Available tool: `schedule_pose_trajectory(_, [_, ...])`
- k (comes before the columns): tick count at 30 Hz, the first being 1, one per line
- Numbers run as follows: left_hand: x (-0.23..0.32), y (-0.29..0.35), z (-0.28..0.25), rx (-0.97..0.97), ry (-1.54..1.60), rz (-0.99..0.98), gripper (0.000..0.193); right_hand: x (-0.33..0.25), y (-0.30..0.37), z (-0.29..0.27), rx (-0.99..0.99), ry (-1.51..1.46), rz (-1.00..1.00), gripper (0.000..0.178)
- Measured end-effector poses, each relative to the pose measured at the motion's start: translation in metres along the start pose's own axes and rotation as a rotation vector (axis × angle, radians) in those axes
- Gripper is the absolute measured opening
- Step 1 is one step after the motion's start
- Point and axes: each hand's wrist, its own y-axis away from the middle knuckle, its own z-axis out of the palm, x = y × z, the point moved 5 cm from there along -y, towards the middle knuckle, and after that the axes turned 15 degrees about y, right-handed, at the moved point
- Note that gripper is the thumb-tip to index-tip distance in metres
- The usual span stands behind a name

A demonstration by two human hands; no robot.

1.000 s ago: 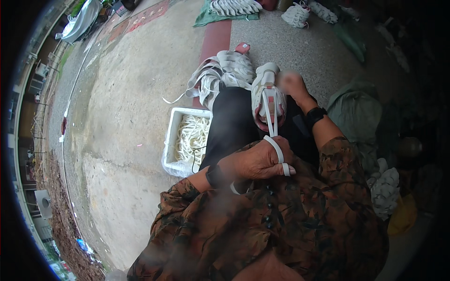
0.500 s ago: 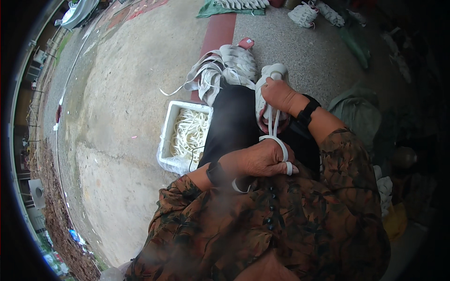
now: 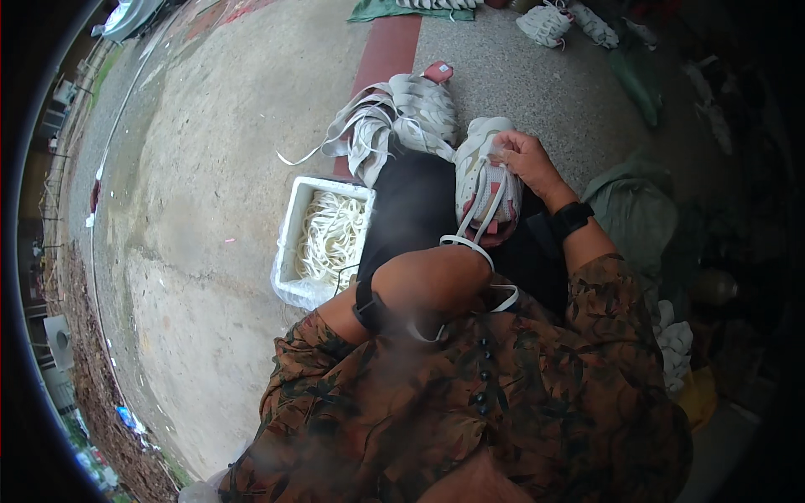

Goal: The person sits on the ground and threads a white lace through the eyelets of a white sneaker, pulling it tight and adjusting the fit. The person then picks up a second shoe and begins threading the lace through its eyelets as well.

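A white sneaker (image 3: 480, 172) with pink trim rests on my lap, toe pointing away. My right hand (image 3: 524, 159) grips its upper right side near the lace holes. A white flat shoelace (image 3: 478, 230) runs from the shoe back to my left hand (image 3: 436, 281), which is closed on the lace close to my chest, with a loop hanging beside it. A black band sits on each wrist.
A white foam box (image 3: 295, 251) full of white laces stands on the concrete at my left. A heap of white sneakers (image 3: 394, 117) lies ahead on a red strip. More shoes (image 3: 549, 21) lie farther off. Green cloth (image 3: 633, 214) and white items (image 3: 675, 344) are at my right.
My right hand moved from the lace up onto the shoe's far side. My left hand pulled the lace back toward my chest, drawing it tighter.
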Motion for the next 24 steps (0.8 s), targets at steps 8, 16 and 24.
schedule_pose_trajectory(8, [-0.024,-0.012,-0.1,0.583,0.156,-0.132,0.017,-0.033,0.011,0.024,0.106,1.017,-0.659,0.013])
schedule_pose_trajectory(16, [-0.103,-0.052,-0.085,0.841,0.093,-0.135,0.018,-0.037,-0.001,0.036,0.009,1.204,-0.75,0.006])
schedule_pose_trajectory(24, [-0.09,-0.065,-0.088,0.928,-0.092,-0.185,0.019,0.016,-0.03,0.012,-0.394,0.077,0.097,0.006])
